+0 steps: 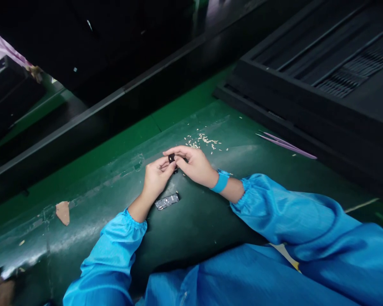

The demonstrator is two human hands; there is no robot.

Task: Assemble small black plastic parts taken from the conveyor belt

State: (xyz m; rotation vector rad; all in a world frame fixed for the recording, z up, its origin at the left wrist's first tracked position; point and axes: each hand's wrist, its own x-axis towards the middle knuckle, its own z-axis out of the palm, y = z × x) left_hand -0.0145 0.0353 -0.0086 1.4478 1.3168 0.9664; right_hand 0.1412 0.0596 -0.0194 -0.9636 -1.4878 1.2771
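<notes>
Between the fingertips of both hands is a small black piece [171,158] with a tiny pale mark on it; the fingers cover much of it and its kind is unclear. My left hand [157,176] pinches it from the left. My right hand [194,165], with a blue band [221,181] at the wrist, grips it from the right with thumb and fingers. Just below the hands a small narrow circuit board [167,202] lies on the green mat [198,229]. Beyond my right hand, many tiny pale bits [202,140] are scattered.
Pink tweezers [289,145] lie at the right, beside a large black ribbed case [306,97]. A brown scrap [63,212] rests on the mat at left. A dark rail [124,91] crosses behind the mat. Another person's blurred hand [0,291] shows at the lower left corner.
</notes>
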